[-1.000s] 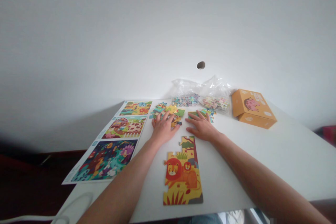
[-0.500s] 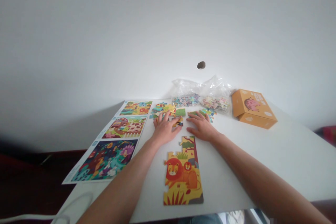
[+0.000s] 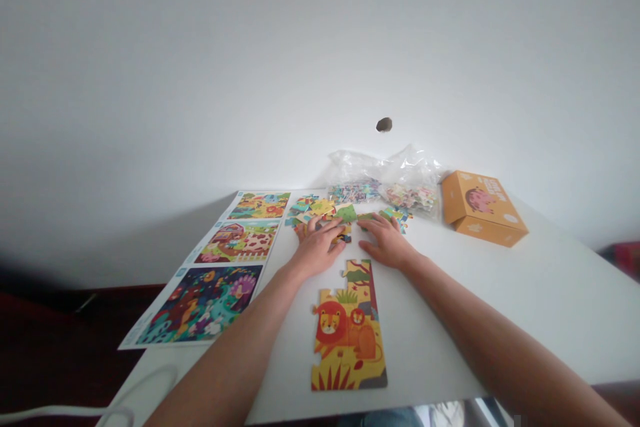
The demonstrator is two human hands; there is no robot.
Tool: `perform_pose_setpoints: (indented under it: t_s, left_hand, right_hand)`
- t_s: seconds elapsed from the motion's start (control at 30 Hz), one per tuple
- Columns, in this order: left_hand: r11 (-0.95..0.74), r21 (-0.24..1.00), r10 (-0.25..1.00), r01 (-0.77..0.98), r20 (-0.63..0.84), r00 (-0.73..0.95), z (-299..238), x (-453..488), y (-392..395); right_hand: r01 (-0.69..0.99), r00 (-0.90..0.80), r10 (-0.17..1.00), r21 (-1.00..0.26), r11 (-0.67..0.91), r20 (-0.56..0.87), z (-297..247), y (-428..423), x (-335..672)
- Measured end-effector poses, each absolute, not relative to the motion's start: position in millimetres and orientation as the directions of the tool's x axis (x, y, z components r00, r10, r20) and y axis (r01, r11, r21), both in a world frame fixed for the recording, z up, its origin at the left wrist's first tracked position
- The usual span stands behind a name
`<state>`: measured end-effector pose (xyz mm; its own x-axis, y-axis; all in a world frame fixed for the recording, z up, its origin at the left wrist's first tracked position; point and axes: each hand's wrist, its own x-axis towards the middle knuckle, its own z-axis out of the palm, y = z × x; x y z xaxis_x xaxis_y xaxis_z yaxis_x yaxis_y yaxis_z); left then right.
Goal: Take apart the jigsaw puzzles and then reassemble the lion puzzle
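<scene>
My left hand (image 3: 317,247) lies with fingers spread over the near edge of a heap of loose puzzle pieces (image 3: 324,207), partly covering them. To its right, my right hand (image 3: 385,240) is spread too, its fingertips at more puzzle pieces (image 3: 397,217). Neither hand grips a piece. Below both hands, a joined section of jigsaw puzzle (image 3: 350,340) lies flat on the white table (image 3: 430,333). It shows two orange lions on yellow ground, with a narrower column of pieces rising at its upper right. Some pieces under my left fingers are hidden.
A sheet with three printed pictures (image 3: 227,287) lies at the left. Behind the pieces, clear plastic bags (image 3: 413,193) hold other puzzle pieces against the wall. An orange box (image 3: 483,210) stands at the right. A white cable (image 3: 60,413) runs at the lower left.
The fingers of my left hand have shifted slightly among the pieces, and a green piece beside them has moved a little to the right. The lion section stays where it was.
</scene>
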<state>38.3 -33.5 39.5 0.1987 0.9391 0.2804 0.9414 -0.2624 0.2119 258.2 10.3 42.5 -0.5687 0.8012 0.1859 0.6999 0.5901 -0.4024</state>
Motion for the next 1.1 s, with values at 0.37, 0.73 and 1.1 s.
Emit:
perform_pose_setpoints:
  t_s: [0.37, 0.73, 1.1]
  left_hand:
    - [-0.028, 0.277, 0.929, 0.961, 0.363, -0.078, 37.8, 32.6, -27.8]
    - [-0.18, 0.292, 0.941, 0.939, 0.329, 0.079, 40.7, 35.1, -28.9]
    - [0.137, 0.236, 0.925, 0.962, 0.318, -0.21, 40.7, 28.8, -28.5]
  right_hand:
    - [0.73, -0.525, 0.812, -0.356, 0.583, 0.254, 44.2, 11.8, 258.6]
    - [0.736, -0.568, 0.799, -0.315, 0.6, 0.196, 47.7, 10.0, 258.9]
    - [0.788, -0.523, 0.836, -0.282, 0.548, 0.166, 52.3, 8.3, 258.6]
